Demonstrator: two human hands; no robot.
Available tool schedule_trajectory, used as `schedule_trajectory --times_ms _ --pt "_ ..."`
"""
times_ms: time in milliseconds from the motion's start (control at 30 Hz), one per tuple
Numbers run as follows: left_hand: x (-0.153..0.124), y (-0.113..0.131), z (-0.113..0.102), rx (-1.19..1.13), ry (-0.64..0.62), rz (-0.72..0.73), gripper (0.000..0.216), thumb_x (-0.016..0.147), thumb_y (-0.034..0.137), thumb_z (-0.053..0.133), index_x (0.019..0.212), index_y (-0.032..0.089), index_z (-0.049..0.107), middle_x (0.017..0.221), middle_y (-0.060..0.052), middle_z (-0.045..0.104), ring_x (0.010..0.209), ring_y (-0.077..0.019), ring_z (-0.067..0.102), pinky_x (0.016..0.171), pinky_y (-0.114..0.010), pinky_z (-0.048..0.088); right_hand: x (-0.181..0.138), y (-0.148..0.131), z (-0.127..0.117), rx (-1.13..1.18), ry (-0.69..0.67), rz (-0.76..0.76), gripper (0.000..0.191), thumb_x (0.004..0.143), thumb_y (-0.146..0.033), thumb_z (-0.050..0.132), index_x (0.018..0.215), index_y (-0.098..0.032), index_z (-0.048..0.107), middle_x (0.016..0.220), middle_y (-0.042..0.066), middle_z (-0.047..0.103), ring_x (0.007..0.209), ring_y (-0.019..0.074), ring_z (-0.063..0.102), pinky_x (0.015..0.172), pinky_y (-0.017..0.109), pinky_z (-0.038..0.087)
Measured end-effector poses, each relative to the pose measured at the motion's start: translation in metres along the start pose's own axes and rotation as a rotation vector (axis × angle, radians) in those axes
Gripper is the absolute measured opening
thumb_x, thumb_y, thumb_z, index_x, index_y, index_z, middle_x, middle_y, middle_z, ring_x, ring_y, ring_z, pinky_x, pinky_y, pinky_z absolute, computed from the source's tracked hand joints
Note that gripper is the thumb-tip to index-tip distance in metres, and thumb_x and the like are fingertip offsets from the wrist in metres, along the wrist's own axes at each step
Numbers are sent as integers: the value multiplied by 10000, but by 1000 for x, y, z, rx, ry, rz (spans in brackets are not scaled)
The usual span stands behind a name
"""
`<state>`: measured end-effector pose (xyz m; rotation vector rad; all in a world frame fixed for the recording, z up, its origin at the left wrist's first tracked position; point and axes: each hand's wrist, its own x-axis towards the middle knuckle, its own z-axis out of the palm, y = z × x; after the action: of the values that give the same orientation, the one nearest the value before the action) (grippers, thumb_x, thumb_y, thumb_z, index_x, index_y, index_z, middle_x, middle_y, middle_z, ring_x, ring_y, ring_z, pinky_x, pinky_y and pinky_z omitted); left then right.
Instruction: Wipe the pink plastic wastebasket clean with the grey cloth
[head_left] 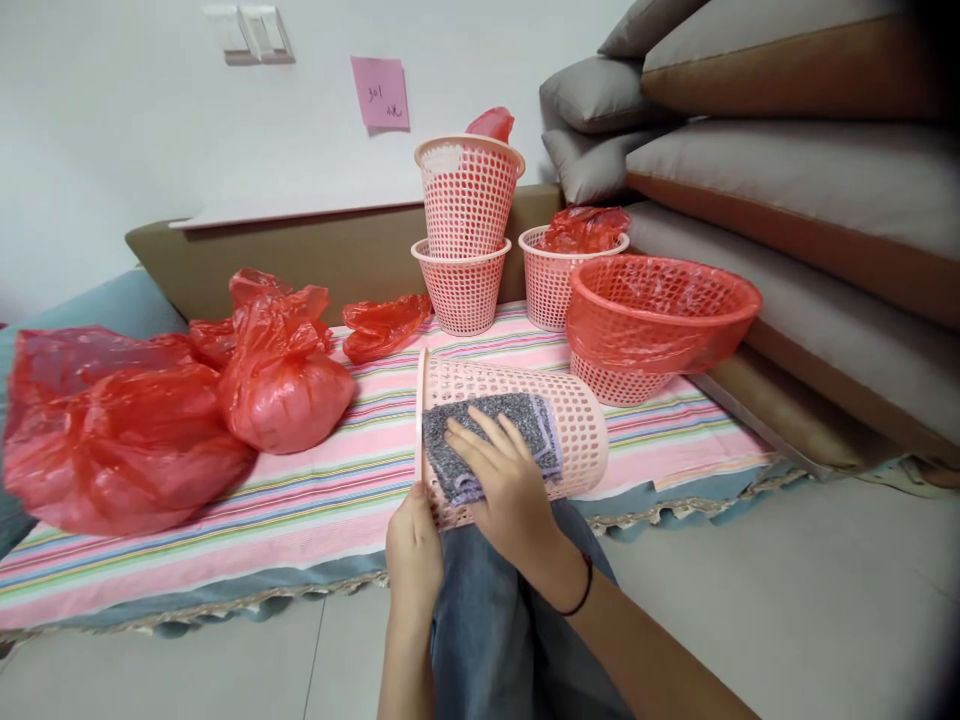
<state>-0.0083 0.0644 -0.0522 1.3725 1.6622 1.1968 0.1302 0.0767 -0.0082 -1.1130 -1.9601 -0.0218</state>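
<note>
Grips a pink perforated wastebasket [587,425] by the rim [421,420] with the left hand [415,548]; presses a folded gray-and-purple cloth [541,432] onto its side with the flattened right hand [511,492]. Holds the wastebasket sideways over the jeans [487,625].

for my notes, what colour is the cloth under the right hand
The cloth is speckled grey with light purple edging, clearest in the head view.

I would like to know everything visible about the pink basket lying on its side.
The pink basket is tapered and looks like plastic, its wall pierced with holes. It lies on its side near the striped sheet's front edge, rim to the picture's left, base to the right. The left hand grips the rim; a gray cloth with purple edging lies on the wall beneath the right hand.
</note>
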Motion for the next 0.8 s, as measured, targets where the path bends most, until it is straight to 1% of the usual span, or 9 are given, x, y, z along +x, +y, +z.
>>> schedule_trajectory --times_ms 67,133,267,333,400,467,533,700,800 --pt "1 2 2 65 46 1 629 896 701 211 587 212 457 571 -46 548 570 -179 469 539 -286 328 -7 21 -8 -37 6 27 659 651 -30 421 1285 -139 566 1377 47 591 1384 262 403 1159 493 270" --pt "2 5 3 90 65 16 618 898 696 206 549 222 394 519 -27 485 538 -167 426 518 -283 288 -17 46 -18 -93 43 86 619 675 -56 446 1275 -149 568 1357 63 607 1371 278 424 1146 519 289" --pt "5 8 3 59 32 39 613 921 651 220 571 211 464 560 -48 553 567 -176 479 525 -277 313 -39 93 -38 -206 137 258 587 699 -94 479 1277 -151 564 1331 100 622 1339 308 466 1119 554 332" --pt "5 9 4 55 28 46 607 924 639 231 579 208 483 568 -52 569 573 -180 495 528 -275 326 -46 107 -45 -238 179 318 597 687 -85 471 1273 -144 568 1328 111 622 1324 313 483 1100 555 360" --pt "6 9 4 60 34 43 604 920 644 233 579 210 479 565 -51 566 578 -183 500 533 -276 336 -47 111 -44 -264 209 350 581 687 -80 470 1254 -141 581 1319 115 628 1318 319 487 1090 558 372" --pt "8 11 4 73 35 34 608 911 663 223 580 214 465 565 -49 557 581 -185 495 540 -280 341 -44 106 -38 -293 228 355 541 700 -88 485 1226 -140 598 1304 119 638 1317 332 485 1093 571 361" --pt "10 14 4 83 21 36 614 903 680 209 581 217 450 565 -45 545 583 -184 487 545 -284 342 -36 92 -26 -299 232 335 521 707 -91 501 1215 -139 605 1296 119 644 1317 340 483 1104 579 339" --pt "14 22 1 136 17 61 637 902 682 193 534 220 432 506 -31 502 523 -172 446 519 -290 321 -9 35 5 -151 154 183 579 683 -50 479 1247 -118 594 1335 99 620 1350 317 444 1144 544 282" --pt "14 24 -1 100 4 60 648 914 657 212 639 188 565 593 -62 602 590 -198 529 589 -302 401 2 3 15 -34 109 90 597 680 -28 441 1253 -102 594 1360 77 602 1380 280 405 1174 502 237"
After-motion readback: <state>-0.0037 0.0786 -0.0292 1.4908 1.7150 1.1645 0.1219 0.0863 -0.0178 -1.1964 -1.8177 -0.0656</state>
